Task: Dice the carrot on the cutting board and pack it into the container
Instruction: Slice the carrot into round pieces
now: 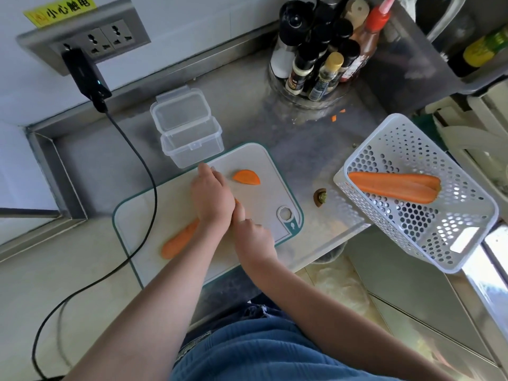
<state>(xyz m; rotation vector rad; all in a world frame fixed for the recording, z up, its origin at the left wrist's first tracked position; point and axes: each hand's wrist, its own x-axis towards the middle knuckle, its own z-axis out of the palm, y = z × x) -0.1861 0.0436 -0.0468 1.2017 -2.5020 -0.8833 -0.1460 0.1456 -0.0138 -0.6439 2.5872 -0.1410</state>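
Left hand (211, 199) is lying palm-down over a long carrot piece (178, 240) mid cutting board (137, 215), fingers flat and extended. Right hand (251, 235) is curling beside it; what it holds cannot be told. A carrot slice (246, 177) is sitting toward the board's far edge, the open container (192, 144) touching its far corner.

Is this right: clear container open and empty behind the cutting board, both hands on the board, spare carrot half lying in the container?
Wrong on one point. In the head view the spare carrot half lies in the white perforated basket, not the container, which is open and empty behind the cutting board. Left hand and right hand are on the board.
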